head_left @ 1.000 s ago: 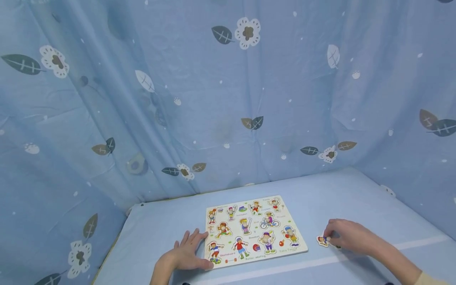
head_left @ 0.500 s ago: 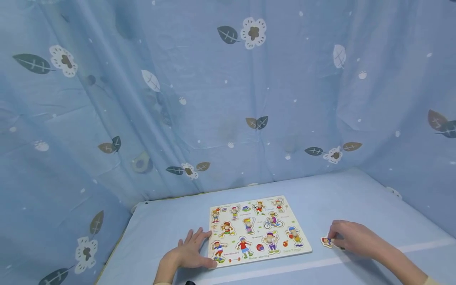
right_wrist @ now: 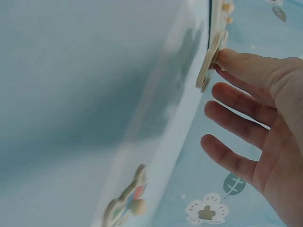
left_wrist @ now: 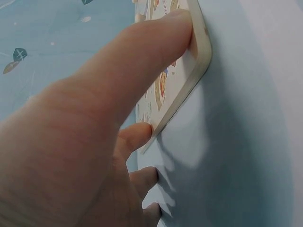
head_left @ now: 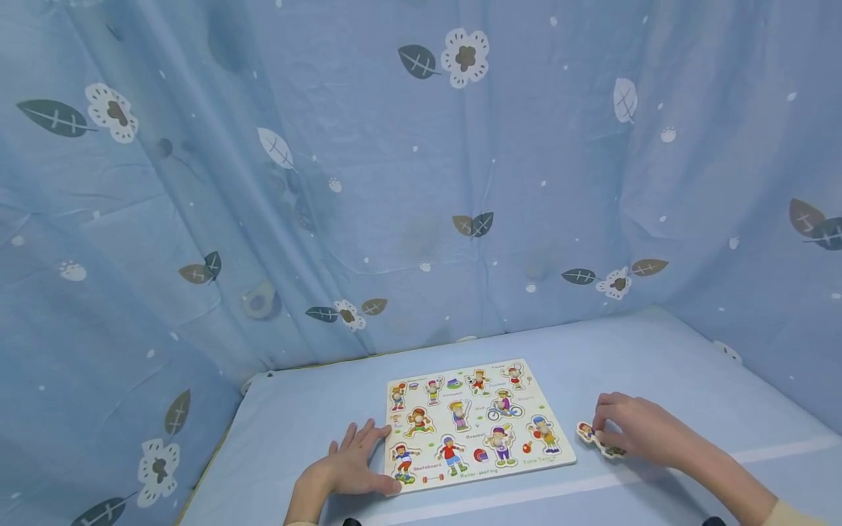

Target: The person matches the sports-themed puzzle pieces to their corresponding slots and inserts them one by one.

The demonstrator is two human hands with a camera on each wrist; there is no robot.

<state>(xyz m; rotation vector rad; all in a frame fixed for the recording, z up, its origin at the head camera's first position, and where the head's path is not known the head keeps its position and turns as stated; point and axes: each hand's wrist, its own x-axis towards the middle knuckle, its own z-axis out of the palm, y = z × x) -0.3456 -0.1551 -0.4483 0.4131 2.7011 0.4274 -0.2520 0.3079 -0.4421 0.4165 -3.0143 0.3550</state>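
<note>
A white wooden knob puzzle board (head_left: pixel 470 456) with sports figures lies on the table. My left hand (head_left: pixel 349 460) stays at its left side. In the left wrist view, the thumb (left_wrist: pixel 156 40) rests on a corner and the index fingertip touches the edge; the other fingers are spread. To the right of the board, my right hand (head_left: pixel 638 427) pinches a figure-shaped puzzle piece (right_wrist: pixel 211 61), which appears lifted off the table. Another knobbed piece (right_wrist: pixel 125 203) lies on the table in the right wrist view. The hand hides part of the pieces in the head view.
The table has a pale blue cover (head_left: pixel 316 409) with a lighter stripe near the front. Blue curtains (head_left: pixel 368 183) printed with leaves and flowers stand behind the table and along both sides.
My right hand has shifted slightly left and turned with the puzzle piece, so more of the piece shows. My left hand keeps its place on the board.
</note>
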